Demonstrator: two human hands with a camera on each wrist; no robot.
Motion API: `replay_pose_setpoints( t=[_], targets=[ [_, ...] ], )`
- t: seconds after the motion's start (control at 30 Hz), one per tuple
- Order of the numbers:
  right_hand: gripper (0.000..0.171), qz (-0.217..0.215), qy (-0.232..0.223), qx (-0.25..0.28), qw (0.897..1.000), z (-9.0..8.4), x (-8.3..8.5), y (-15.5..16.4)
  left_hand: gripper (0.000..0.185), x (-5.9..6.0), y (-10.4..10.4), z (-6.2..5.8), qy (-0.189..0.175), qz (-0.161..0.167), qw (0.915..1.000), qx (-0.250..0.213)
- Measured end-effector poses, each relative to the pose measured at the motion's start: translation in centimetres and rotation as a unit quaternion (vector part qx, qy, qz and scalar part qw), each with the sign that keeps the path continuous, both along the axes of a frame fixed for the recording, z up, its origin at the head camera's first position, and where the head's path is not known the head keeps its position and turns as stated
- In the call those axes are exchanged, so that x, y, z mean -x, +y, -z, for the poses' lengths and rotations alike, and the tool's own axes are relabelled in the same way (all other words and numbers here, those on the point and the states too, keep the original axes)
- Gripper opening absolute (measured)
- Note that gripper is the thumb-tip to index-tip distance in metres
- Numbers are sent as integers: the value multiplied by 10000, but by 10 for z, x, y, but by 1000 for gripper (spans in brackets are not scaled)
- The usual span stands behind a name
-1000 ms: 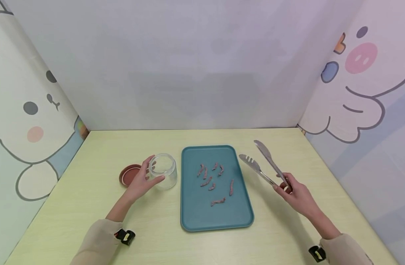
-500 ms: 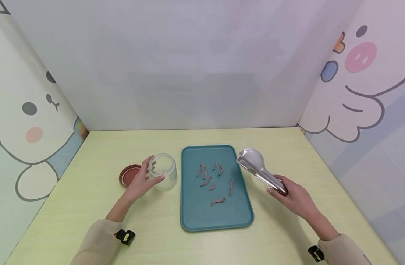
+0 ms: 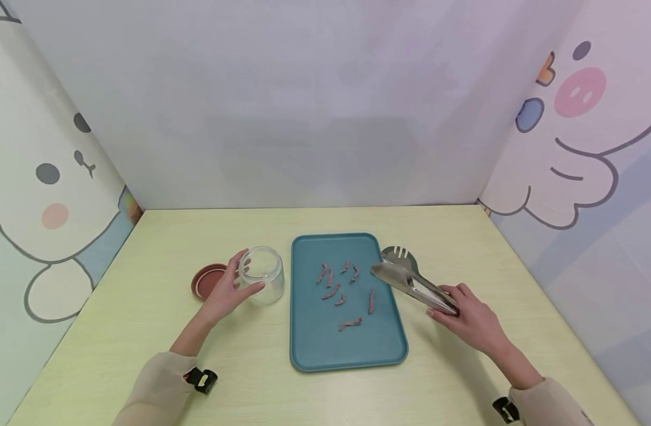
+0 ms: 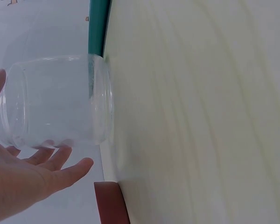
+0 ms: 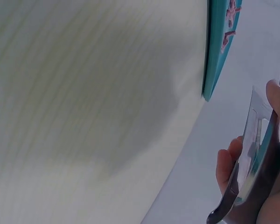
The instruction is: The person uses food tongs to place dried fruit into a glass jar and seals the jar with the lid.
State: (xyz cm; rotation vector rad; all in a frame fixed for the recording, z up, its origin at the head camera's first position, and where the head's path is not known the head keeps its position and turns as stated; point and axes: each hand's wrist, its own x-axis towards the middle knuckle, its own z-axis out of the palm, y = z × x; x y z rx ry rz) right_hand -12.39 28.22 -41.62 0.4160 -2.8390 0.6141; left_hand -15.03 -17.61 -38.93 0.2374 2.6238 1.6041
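Across the pale worktop (image 3: 250,378): blue-green tray (image 3: 325,349), flat, near the middle. Over and just past its right edge: metal tongs (image 3: 405,281), gripped toward the joined end by right hand (image 3: 473,319), arms spread. Left of tray, upright: clear glass jar (image 3: 272,290), held round its upper part by left hand (image 3: 225,300). Further left, flat, partly hidden behind that hand: brown-red lid (image 3: 207,283). Smallest: reddish strips (image 3: 332,291), scattered on tray; none visible in jar.

To do this well, probably: brace jar upright, turn tongs so both heads meet level over one strip, squeeze lightly. Thin strips, so likely easy to miss.

From left wrist: jar side-on, base down at worktop, several fingers mostly hidden from head. From right wrist: thumb and fingers on opposite tong arms, gap between; for slotted head, see head view only. Cannot tell if tong tips touch tray.
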Motion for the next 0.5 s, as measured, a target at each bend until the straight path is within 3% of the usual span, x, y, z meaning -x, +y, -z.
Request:
replay_pose_setpoints(
  t=[0.23, 0.5],
  targets=[
    [54, -90, -254, 83, 9996, 0, 0, 2, 76, 1, 0, 1, 5, 9, 10000, -18],
    [49, -698, -339, 327, 9964, -1, 0, 5, 75, 2, -1, 1, 26, 1, 10000, -49]
  ],
)
